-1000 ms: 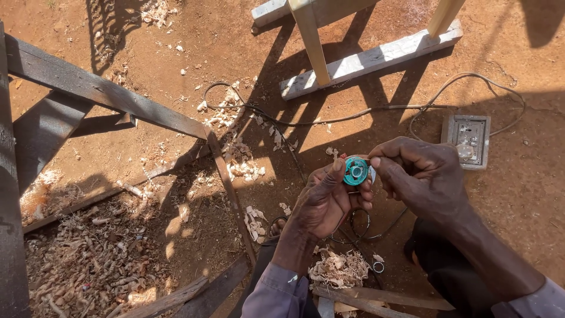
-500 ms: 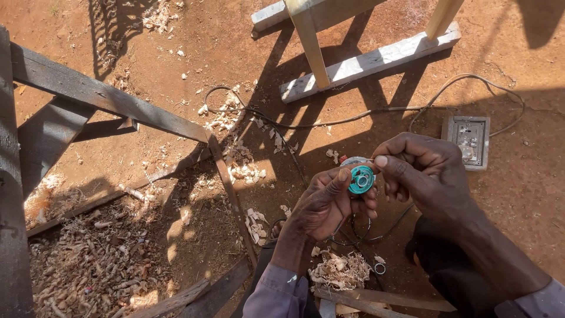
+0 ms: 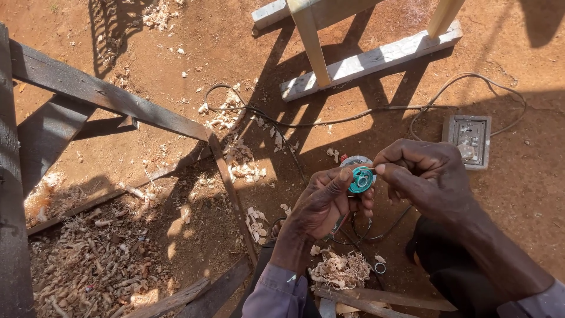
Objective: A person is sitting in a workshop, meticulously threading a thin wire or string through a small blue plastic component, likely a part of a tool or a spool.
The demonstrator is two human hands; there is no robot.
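Staying pinched between both hands [image 3: 321, 206], teal spool [image 3: 361, 179].

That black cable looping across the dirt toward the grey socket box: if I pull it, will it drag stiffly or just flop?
The black cable probably flops: it lies in loose curves on the ground. It looks thin, so likely light. Pulling may tug the grey socket box, since the cable appears to run to it, and may snag on the wood shavings.

You look down on red dirt ground [image 3: 518, 194]. A grey socket box [image 3: 469, 139] lies on it; a black cable [image 3: 353, 116] runs left of the box, wood shavings [image 3: 241, 165] farther left.
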